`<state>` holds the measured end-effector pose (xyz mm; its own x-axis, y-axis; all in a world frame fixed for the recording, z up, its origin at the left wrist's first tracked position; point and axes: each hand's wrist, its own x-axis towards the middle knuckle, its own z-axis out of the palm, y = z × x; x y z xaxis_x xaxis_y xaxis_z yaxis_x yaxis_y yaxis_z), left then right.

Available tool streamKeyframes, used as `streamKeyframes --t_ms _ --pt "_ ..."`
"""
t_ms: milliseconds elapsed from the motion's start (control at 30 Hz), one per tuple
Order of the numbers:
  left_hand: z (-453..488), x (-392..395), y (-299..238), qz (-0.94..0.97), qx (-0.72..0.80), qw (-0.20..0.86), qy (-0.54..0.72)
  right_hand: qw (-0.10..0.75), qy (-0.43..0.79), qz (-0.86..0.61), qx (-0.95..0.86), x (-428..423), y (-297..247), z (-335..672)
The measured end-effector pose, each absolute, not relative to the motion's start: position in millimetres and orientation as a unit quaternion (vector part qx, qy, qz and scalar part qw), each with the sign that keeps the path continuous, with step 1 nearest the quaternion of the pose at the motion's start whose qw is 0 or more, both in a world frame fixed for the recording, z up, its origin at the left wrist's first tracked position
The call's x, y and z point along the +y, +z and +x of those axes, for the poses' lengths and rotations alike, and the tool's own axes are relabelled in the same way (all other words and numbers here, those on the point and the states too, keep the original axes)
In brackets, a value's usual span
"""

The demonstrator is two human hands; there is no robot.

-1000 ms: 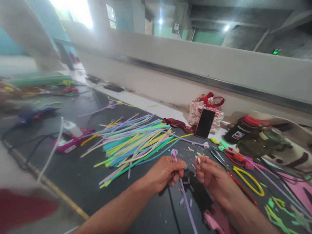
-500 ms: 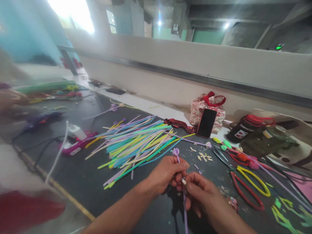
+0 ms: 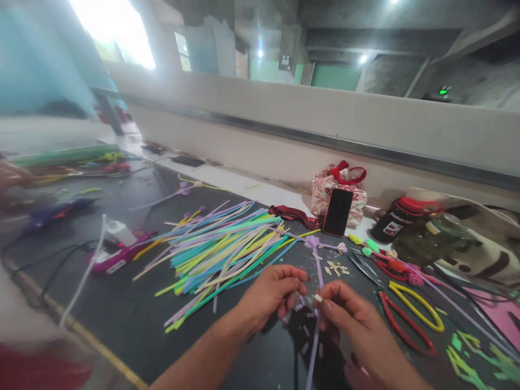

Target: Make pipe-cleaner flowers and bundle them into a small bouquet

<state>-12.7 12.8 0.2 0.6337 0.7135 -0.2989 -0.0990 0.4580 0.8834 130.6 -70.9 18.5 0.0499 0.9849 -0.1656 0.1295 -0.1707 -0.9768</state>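
My right hand [image 3: 349, 311] pinches a long light-purple pipe cleaner [image 3: 313, 352] that stands nearly upright in front of me. A small cream piece [image 3: 318, 298] sits at its fingertips against the stem. Looped purple petals [image 3: 312, 242] form the stem's top end. Just to the left, my left hand [image 3: 276, 292] has its fingers loosely bent and apart, off the stem, with nothing plainly in them. Below the hands lie small purple offcuts [image 3: 305, 330]. Beyond them is a group of short cream pieces [image 3: 335, 267].
A big heap of coloured pipe cleaners [image 3: 227, 249] spreads to the left. At the right lie scissors with red and yellow handles [image 3: 418, 306] and green scraps [image 3: 463, 357]. A phone [image 3: 338, 212], a cloth bag [image 3: 320, 189] and a black bottle [image 3: 392, 222] stand behind. A magenta glue gun or power strip [image 3: 117, 260] is left.
My left hand has let go of the purple stem and moved slightly left and down. The stem with its petals now stands higher and further right in my right hand. The view tilted up slightly.
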Motion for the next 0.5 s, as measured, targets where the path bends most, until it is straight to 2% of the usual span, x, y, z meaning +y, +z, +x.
streamKeyframes --t_ms 267,500 --pt "-13.3 12.9 -2.7 0.542 0.388 0.704 0.245 0.402 0.495 -0.57 -0.518 -70.9 19.6 128.6" --pt "-15.3 16.3 1.7 0.499 0.403 0.688 0.339 0.424 0.521 -0.527 -0.521 -72.6 15.0 124.2"
